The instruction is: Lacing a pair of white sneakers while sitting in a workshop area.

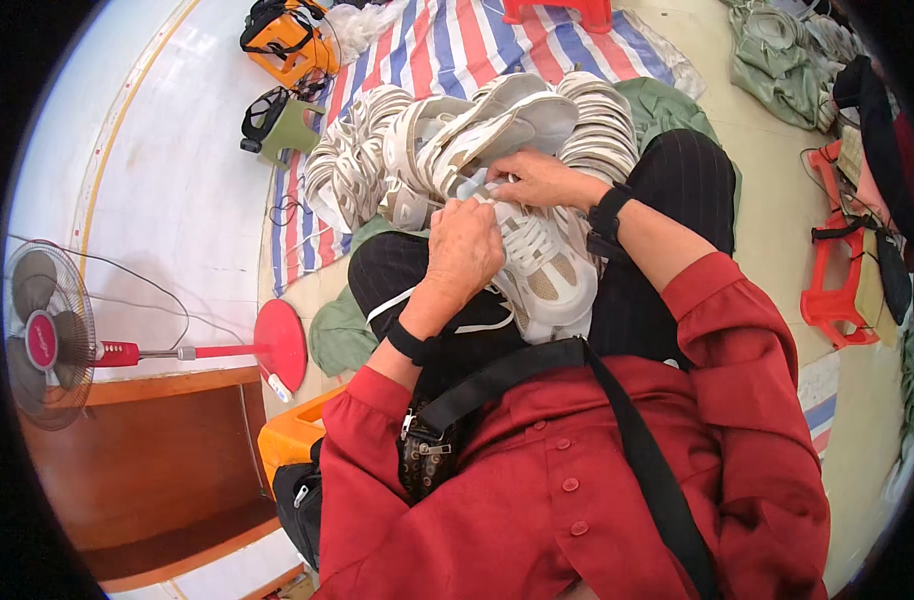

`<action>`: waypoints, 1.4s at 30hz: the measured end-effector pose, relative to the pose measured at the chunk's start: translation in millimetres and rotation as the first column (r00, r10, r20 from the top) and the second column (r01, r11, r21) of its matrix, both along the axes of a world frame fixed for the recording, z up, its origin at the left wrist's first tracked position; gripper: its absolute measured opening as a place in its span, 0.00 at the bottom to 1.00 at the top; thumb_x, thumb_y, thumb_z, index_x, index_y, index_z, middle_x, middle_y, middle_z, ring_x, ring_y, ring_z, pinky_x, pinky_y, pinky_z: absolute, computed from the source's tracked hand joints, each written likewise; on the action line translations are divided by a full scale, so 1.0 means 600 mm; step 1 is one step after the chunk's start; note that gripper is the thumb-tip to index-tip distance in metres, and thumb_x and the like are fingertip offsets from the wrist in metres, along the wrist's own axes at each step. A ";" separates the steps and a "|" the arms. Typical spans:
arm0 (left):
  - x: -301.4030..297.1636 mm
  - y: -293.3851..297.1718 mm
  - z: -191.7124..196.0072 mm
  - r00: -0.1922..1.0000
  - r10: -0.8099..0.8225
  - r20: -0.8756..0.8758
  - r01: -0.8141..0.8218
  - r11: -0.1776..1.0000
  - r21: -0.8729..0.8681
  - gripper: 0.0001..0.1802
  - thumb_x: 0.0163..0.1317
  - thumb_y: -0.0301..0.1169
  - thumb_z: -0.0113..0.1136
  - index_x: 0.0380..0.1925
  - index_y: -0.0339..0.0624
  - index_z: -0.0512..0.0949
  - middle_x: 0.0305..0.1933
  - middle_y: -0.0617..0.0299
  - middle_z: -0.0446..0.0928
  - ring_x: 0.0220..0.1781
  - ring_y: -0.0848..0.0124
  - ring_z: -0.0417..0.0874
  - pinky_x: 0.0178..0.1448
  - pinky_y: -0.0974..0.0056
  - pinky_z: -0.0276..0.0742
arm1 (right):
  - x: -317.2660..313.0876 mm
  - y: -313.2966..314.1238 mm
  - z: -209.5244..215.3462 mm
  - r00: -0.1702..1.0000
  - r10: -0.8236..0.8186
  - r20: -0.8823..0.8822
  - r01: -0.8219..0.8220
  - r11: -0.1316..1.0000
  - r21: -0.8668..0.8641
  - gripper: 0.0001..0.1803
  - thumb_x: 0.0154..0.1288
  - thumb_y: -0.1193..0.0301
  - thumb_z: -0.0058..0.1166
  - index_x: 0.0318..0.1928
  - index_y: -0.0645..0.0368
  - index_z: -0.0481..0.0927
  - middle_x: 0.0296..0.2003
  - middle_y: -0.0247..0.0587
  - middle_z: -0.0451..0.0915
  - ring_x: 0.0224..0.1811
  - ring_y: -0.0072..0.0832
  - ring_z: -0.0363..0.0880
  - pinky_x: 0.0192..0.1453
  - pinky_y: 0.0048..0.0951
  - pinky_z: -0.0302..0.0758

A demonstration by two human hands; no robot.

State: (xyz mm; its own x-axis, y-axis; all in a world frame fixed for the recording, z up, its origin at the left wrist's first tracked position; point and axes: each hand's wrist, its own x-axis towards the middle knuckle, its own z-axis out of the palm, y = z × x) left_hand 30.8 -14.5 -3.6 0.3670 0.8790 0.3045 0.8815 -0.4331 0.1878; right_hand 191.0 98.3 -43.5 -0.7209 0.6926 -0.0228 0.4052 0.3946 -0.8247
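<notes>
A white and beige sneaker [549,275] with white laces rests between my knees, toe toward me. My left hand [463,245] is closed, its fingertips pinching the edge of the shoe's opening. Across from it, my right hand [545,180] bends its thumb and fingers onto the far side of the same opening. A small pale bluish piece [471,187] shows between the two hands; what it is I cannot make out. Just beyond them lie stacked white and beige shoe uppers [512,115], the nearest almost touching my right hand.
More uppers [357,150] are piled at left on a striped sheet [467,40]. A green stool [287,135] and an orange stool [297,45] stand far left. A pedestal fan [45,340] is at left. A red stool [839,280] is at right, below green sacks [777,75].
</notes>
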 end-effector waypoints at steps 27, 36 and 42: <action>0.002 0.015 0.009 0.983 0.007 -0.186 -0.055 0.966 -0.252 0.09 0.58 0.30 0.49 0.29 0.36 0.75 0.32 0.46 0.76 0.39 0.48 0.77 0.45 0.50 0.73 | -0.006 -0.012 -0.012 0.993 -0.097 -0.065 0.108 0.976 0.188 0.19 0.54 0.58 0.57 0.43 0.56 0.80 0.33 0.45 0.80 0.37 0.39 0.79 0.41 0.37 0.72; 0.007 0.019 0.020 0.957 -0.019 -0.290 -0.071 0.952 -0.298 0.10 0.56 0.30 0.48 0.26 0.36 0.77 0.31 0.46 0.78 0.38 0.48 0.79 0.45 0.49 0.75 | -0.005 -0.006 -0.004 0.995 -0.079 -0.065 0.085 0.992 0.098 0.20 0.52 0.57 0.59 0.42 0.56 0.80 0.33 0.46 0.80 0.37 0.40 0.78 0.41 0.36 0.72; 0.008 0.021 0.024 0.950 -0.064 -0.306 -0.037 0.949 -0.312 0.11 0.55 0.29 0.48 0.25 0.37 0.79 0.32 0.45 0.78 0.38 0.48 0.79 0.45 0.49 0.75 | -0.005 -0.005 0.002 0.997 -0.072 -0.005 0.072 0.995 0.072 0.23 0.51 0.56 0.59 0.44 0.57 0.81 0.38 0.49 0.83 0.44 0.44 0.80 0.48 0.38 0.75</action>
